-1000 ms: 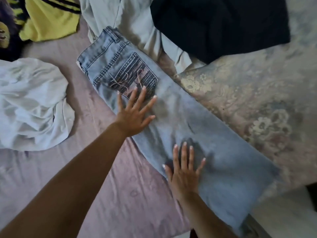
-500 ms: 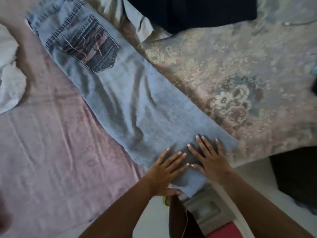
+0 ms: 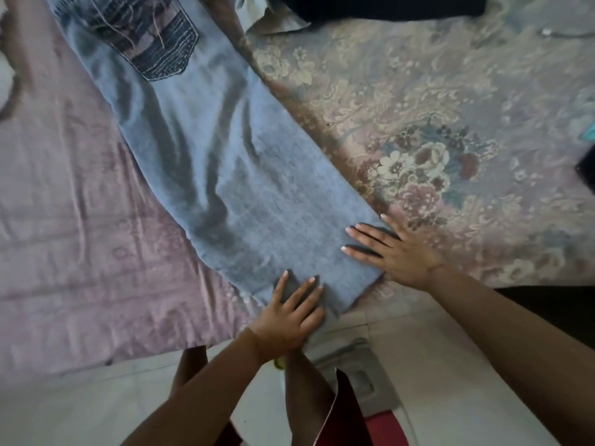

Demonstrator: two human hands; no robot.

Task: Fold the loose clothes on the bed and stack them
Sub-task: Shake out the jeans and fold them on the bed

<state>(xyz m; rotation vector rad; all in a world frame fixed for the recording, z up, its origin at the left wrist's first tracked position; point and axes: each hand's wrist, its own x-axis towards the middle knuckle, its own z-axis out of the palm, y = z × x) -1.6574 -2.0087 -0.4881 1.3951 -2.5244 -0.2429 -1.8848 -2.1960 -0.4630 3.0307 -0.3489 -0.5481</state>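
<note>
- Pink sheet (image 3: 80, 252) on one side, flowered bedspread (image 3: 450, 140) on the other, and the bed (image 3: 48, 333) ends at pale floor (image 3: 450, 365) right under the camera.
- Head view: the jeans (image 3: 225, 175) lie folded lengthwise, running diagonally from the stitched back pocket (image 3: 154, 43) up top to the leg ends at the bed's near edge.
- Left hand (image 3: 289, 317) is flat, fingers spread, pressing the near corner of the leg ends; it grips nothing.
- Right hand (image 3: 396, 252) is flat too, fingers straight on the far corner, palm half on the bedspread.
- Best play from here, I'd say: pinch both corners together, keep the legs lined up, and carry them towards the waistband in one clean fold, sweeping out those long creases mid-leg first.
- Watch that edge: the hem sits right at the drop, so a slack grip could let it slide off.
- Room-wise, bare sheet and bedspread flank the jeans; a dark garment (image 3: 386, 8) and pale cloth (image 3: 273, 24) crowd the top.
</note>
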